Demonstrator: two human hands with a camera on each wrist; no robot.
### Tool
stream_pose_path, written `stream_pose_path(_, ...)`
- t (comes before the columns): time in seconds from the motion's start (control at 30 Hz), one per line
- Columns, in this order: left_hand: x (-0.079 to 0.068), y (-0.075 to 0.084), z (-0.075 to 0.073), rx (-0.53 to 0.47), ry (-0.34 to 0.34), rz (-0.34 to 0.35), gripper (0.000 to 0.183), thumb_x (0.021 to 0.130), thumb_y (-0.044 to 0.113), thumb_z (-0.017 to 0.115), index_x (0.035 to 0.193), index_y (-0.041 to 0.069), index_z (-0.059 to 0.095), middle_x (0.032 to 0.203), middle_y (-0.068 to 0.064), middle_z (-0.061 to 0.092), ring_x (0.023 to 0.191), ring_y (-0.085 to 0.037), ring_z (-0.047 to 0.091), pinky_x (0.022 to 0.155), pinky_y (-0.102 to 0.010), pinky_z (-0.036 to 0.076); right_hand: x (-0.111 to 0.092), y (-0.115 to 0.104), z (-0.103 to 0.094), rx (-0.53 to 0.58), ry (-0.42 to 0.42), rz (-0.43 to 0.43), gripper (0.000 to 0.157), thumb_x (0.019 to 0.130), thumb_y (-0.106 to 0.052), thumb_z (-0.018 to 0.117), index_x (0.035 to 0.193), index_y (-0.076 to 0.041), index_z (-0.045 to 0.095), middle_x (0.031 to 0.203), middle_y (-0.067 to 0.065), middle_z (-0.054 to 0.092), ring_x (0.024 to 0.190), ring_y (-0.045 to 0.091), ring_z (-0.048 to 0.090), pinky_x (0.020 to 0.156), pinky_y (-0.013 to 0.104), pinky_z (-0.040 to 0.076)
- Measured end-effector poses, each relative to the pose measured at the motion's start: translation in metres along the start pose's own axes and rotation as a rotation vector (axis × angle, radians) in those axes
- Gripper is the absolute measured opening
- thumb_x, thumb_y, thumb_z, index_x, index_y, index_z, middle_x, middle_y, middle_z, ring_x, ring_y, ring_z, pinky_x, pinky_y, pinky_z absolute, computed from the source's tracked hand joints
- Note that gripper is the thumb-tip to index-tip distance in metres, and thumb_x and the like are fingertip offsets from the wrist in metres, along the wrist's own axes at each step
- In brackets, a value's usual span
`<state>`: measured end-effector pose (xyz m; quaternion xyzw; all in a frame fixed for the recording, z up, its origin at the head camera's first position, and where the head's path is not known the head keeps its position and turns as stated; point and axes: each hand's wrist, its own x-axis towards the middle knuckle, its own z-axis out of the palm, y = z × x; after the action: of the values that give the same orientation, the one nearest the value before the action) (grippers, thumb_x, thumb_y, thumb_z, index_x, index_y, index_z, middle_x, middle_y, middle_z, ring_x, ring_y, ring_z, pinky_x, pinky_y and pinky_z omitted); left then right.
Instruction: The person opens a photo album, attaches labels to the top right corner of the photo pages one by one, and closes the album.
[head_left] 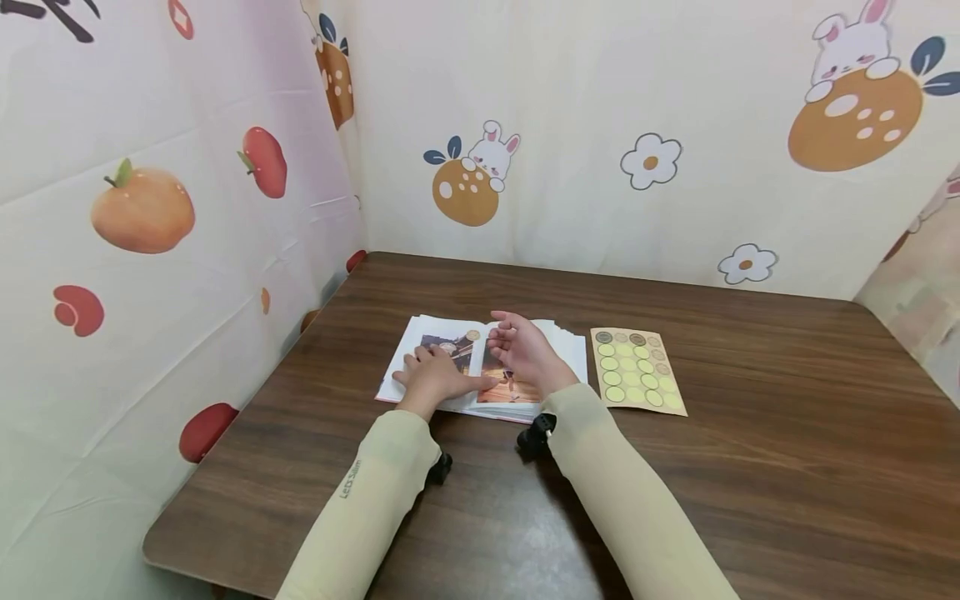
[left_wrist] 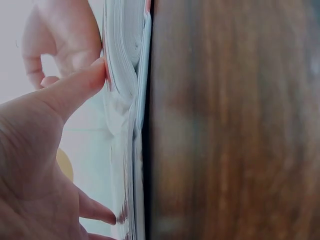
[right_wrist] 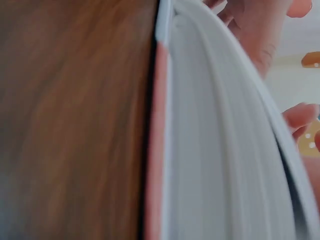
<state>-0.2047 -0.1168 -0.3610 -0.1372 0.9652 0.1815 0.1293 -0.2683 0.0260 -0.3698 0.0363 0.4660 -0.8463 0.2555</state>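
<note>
Dark brown wood-grain tabletop (head_left: 765, 467) runs from the near edge to a cloth backdrop. Closest are two cream sleeves (head_left: 356, 500), a small black device (head_left: 534, 437) at the right wrist. Beyond them, left of the table's middle, a thick book (head_left: 399, 367) lies open and flat, its white pages fanned in a deep stack over a cover edged partly in pink-red. One dark photo-like picture (head_left: 467, 358) fills part of the left page, a tan disc (head_left: 473, 335) at its upper corner; the right page bears a glowing orange picture (head_left: 517, 393). The person's left hand (head_left: 437, 379) rests there, fingers spread, thumb reaching across to the right page. Over that page the right hand (head_left: 527, 354) has its fingers loosely bent. Just right of the book lies a tan sheet of round yellow and brown stickers (head_left: 637, 371). Behind, white curtains (head_left: 562, 100) show rabbits, fruit and flowers.
</note>
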Motion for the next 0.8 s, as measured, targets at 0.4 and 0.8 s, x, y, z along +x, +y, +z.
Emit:
stream_pose_path(0.4, -0.002, 0.001, 0.002, -0.044, 0.001, 0.01, 0.123, 0.062, 0.074, 0.065, 0.145, -0.006, 0.019, 0.147, -0.031, 0.01, 0.133, -0.048, 0.005, 0.098, -0.069, 0.009, -0.027, -0.015, -0.023, -0.071, 0.104, -0.092, 0.054, 0.088, 0.001, 0.033, 0.141, 0.003, 0.026, 0.083, 0.008, 0.044, 0.073, 0.015, 0.046, 0.065, 0.022, 0.041)
stream_pose_path(0.8, -0.003, 0.016, 0.004, -0.108, 0.068, 0.108, 0.114, 0.067, 0.065, 0.066, 0.144, -0.006, 0.02, 0.149, -0.026, 0.008, 0.136, -0.041, 0.0, 0.1, -0.067, 0.0, -0.048, -0.035, -0.046, -0.091, 0.195, -0.144, 0.049, 0.089, 0.002, 0.033, 0.138, 0.004, 0.027, 0.091, 0.011, 0.041, 0.077, 0.016, 0.044, 0.07, 0.021, 0.042)
